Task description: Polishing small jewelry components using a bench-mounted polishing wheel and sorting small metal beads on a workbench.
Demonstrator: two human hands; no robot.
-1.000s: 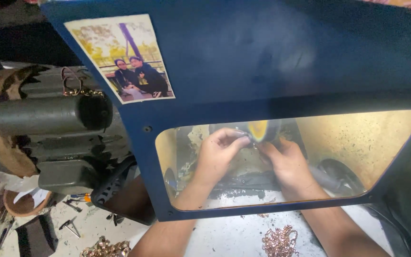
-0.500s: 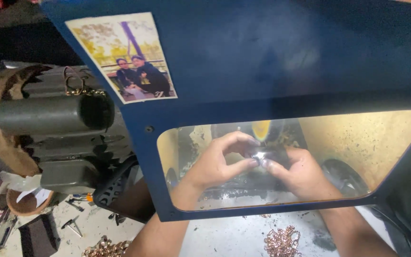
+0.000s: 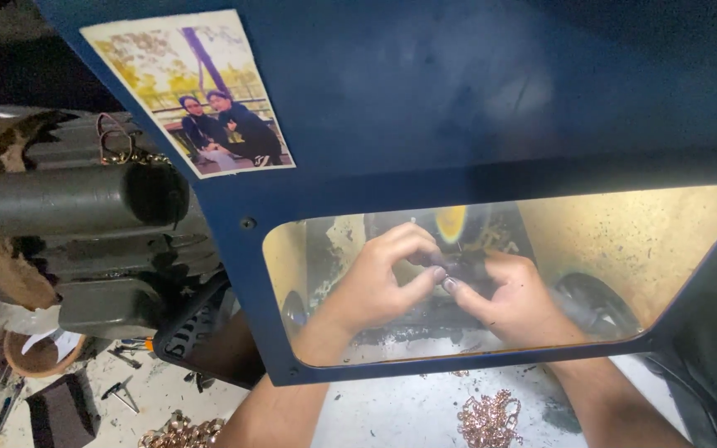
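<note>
A dark blue metal hood [image 3: 425, 108] fills most of the view, with a transparent window [image 3: 641, 257] cut into it; warm yellow light glows on the stained inner walls behind the pane. A colour photograph [image 3: 188, 91] is stuck to the hood's upper left. Left of the hood stands a grey motor housing [image 3: 85, 216]. Below, a pale, dusty worktop [image 3: 392, 415] runs along the near edge, scattered with small tools [image 3: 122, 390] towards its left corner.

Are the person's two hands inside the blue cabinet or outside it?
Inside. Both the left hand and right hand show through the window of the blue cabinet; the forearms pass under its lower edge.
</note>
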